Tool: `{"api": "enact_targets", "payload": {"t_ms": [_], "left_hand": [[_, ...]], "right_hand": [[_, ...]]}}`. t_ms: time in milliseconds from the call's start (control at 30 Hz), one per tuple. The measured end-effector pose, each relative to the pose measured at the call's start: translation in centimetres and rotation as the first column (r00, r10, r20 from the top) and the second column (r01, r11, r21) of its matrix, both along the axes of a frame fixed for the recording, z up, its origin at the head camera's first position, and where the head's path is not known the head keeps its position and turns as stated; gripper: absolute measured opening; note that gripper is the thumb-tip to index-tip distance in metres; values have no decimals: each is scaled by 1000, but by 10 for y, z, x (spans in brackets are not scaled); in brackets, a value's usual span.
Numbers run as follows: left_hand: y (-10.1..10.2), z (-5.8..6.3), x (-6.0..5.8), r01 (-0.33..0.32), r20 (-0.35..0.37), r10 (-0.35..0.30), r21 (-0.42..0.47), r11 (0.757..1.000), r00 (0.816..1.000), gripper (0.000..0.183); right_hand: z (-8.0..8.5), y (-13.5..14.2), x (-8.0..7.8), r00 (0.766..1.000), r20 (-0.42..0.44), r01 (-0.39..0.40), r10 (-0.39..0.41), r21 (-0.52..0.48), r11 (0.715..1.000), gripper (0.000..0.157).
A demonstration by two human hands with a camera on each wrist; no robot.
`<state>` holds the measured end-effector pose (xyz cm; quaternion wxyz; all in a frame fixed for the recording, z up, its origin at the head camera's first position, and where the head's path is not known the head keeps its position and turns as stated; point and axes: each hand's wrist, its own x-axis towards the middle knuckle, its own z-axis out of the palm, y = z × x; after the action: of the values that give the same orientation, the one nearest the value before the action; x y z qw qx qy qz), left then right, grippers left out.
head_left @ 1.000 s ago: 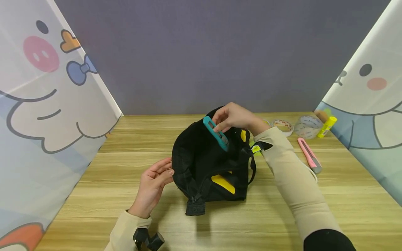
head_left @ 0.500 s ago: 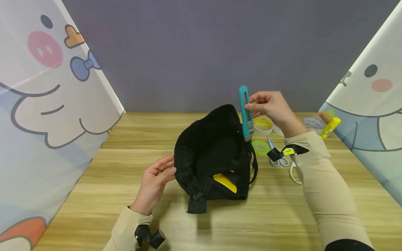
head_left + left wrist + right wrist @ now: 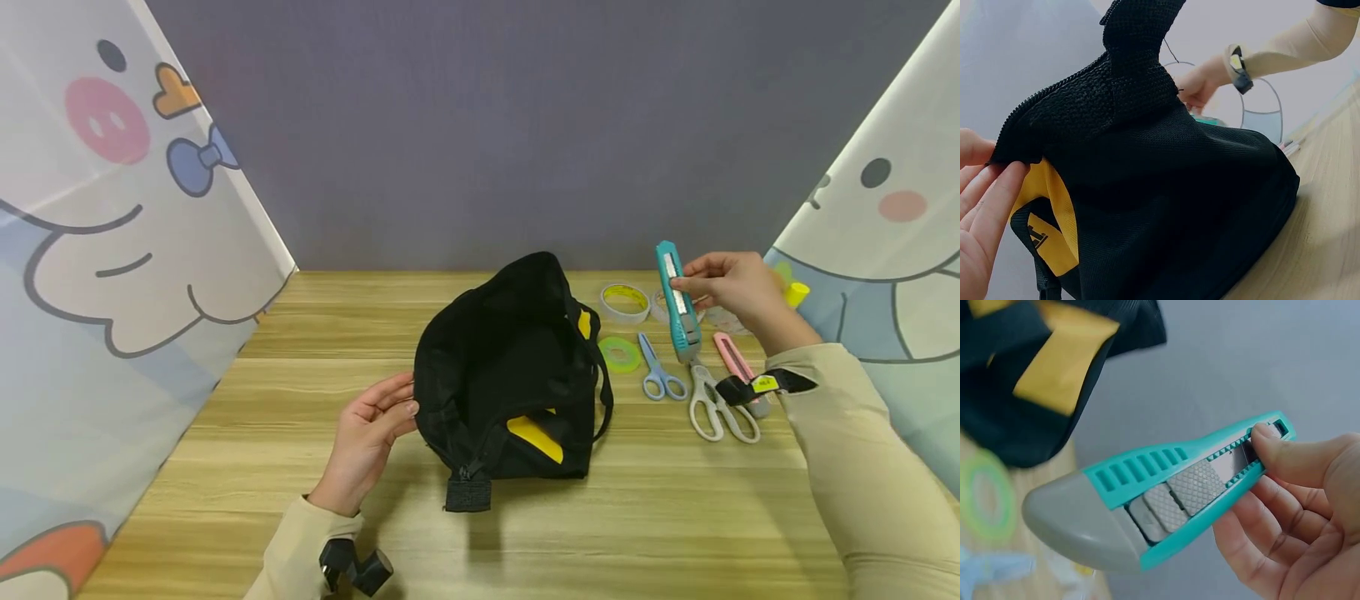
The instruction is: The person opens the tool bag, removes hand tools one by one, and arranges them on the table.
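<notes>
A black backpack (image 3: 517,358) with yellow patches stands on the table, its mouth gaping. My left hand (image 3: 370,442) pinches the zippered edge of its opening between thumb and fingers. In the left wrist view those fingers (image 3: 997,200) lie against the zipper side, beside a yellow strap area. My right hand (image 3: 738,292) pinches a teal utility knife (image 3: 678,302) near its narrow end, raised over the right side of the table. Its grey end (image 3: 1085,525) points down, and the thumb (image 3: 1300,459) lies across the slider track.
Right of the backpack are a white tape roll (image 3: 625,303), a green tape roll (image 3: 619,355), blue scissors (image 3: 658,373), white-handled scissors (image 3: 716,408) and a pink utility knife (image 3: 732,357). A yellow glue stick (image 3: 797,292) is partly hidden behind my right hand. A grey partition (image 3: 480,133) stands behind.
My right hand has carried the teal utility knife from over the bag's opening out to the right, above the scissors. My left hand stays at the bag's edge.
</notes>
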<state>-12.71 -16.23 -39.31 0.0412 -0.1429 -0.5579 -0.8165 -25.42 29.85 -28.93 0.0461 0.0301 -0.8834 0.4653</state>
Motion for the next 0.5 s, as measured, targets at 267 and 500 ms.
{"api": "enact_targets", "payload": {"t_ms": [267,500], "left_hand": [[0,0,-2,-2,-3,2,4,1000,1000,43],[1,-2,-1,2,15,-2,-3,1000,1000,42]], "right_hand": [[-27,48,-3,999,37,23,-23,2,1000,13],[-57,93,-1,986,142,83,-84,14,996,6]]}}
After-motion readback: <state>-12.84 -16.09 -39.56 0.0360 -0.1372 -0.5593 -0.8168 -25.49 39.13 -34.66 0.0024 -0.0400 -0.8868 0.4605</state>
